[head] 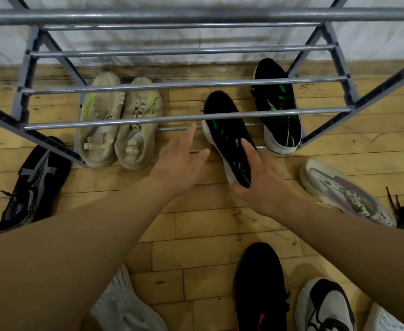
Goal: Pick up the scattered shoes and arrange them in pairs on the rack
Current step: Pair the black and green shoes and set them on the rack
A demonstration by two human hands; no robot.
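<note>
**One pair racked, a second going in**

At the left, a black-and-grey shoe (34,182) lies on the floor beside the rack (186,84), not yet picked up. Right of it, a beige pair (100,137) sits side by side on what looks like the lowest tier. The left hand (182,161) reaches toward that tier with fingers spread, holding nothing. The right hand (258,185) grasps the heel of a black-and-green shoe (229,137), angled toe-first over the low rails; its mate (279,115) already sits at the rack's right end. Still scattered are a pale shoe (342,189) at the right, and nearer, a white knit shoe (122,304), a black shoe (258,283) and a white-and-black shoe (325,304). Most of the task seems left.
</note>
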